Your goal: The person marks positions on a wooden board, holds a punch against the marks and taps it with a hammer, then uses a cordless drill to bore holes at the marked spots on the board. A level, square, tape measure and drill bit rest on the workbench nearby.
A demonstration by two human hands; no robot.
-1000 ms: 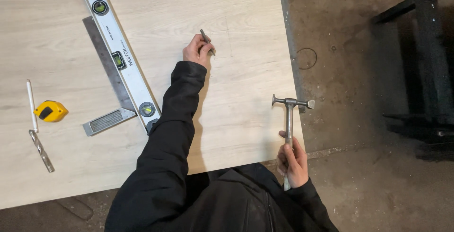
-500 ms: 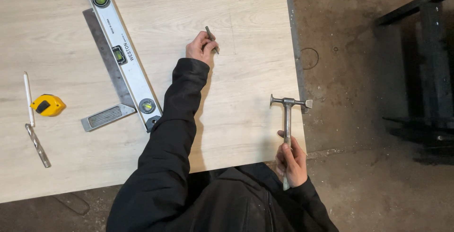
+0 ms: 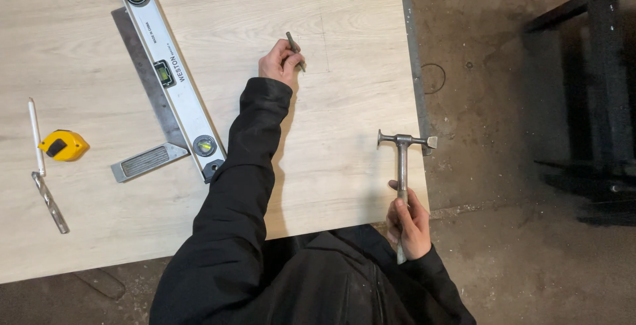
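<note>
The left hand (image 3: 279, 63) rests on the pale wooden board (image 3: 344, 106), its fingers pinched around a short metal punch (image 3: 295, 51). The punch leans, its long axis running from the near right, where its tip meets the board, up to the far left, where its blunt head points away from the person. It sits in the far middle of the board, just left of a faint pencil line (image 3: 324, 43).

The right hand (image 3: 409, 222) is wrapped tight around the lower handle of a hammer (image 3: 403, 166) at the near right corner of the board. The hammer's long axis runs near to far, with the head at the far end; the head lies crosswise, its round face pointing left and its flat wedge end pointing right over the board's edge. The two tools are well apart.

To the left lies a long silver level (image 3: 169, 76), angled from the far left to the near middle, with green vials and a dark printed strip along its face. A grey metal square (image 3: 142, 116) lies beside and partly under it. Further left are a yellow tape measure (image 3: 63, 145), a white pencil (image 3: 35, 136) and a drill bit (image 3: 50, 202). Right of the board is a dirty concrete floor (image 3: 490, 100).
</note>
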